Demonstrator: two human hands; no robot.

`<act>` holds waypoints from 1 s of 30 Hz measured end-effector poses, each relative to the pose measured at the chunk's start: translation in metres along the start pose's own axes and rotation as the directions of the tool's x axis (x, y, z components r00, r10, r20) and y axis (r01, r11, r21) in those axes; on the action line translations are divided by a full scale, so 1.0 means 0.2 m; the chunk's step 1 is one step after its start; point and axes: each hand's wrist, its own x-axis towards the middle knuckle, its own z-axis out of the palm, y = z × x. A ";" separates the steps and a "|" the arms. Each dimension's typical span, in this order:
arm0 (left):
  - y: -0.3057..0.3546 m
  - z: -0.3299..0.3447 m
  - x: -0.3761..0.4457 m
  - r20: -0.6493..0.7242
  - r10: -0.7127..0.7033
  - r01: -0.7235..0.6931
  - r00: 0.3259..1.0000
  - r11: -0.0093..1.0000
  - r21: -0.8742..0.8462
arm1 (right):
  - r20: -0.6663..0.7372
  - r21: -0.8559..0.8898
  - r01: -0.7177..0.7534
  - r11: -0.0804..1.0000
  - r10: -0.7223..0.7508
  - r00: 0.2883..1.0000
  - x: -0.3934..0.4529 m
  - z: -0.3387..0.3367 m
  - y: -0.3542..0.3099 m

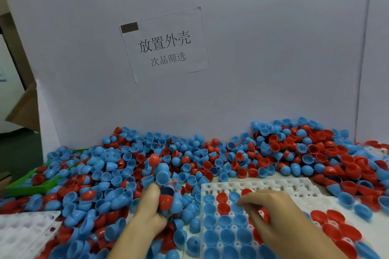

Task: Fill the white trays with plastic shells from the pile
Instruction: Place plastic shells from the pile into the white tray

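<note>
Paper sign [165, 45] taped to white wall, large "放置外壳", smaller "次品筛选" beneath

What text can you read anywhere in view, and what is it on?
"放置外壳": large top line on the paper sign taped to the white board.
"次品筛选": smaller line beneath it on the same sign.
A dark rectangle covers the sign's top left corner; no text is readable there.
No print visible on the shells or tray.

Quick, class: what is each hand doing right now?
Left hand: grips a stack of nested shells.
Right hand: fingers curled over the white tray; whether it holds a shell cannot be told.
</note>
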 end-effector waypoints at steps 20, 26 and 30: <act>-0.19 0.00 -0.26 0.461 0.639 -0.662 0.615 0.102 0.743 | -0.287 0.293 0.102 0.951 -0.014 0.958 -0.03 0.21 -0.23; -0.18 0.00 -0.29 0.547 0.638 -0.702 0.542 -0.015 0.712 | -0.267 0.230 -0.007 0.973 0.071 0.961 -0.03 0.23 -0.23; -0.18 0.01 -0.31 0.587 0.610 -0.708 0.533 -0.059 0.704 | -0.335 0.252 -0.068 0.965 0.152 0.930 -0.03 0.21 -0.25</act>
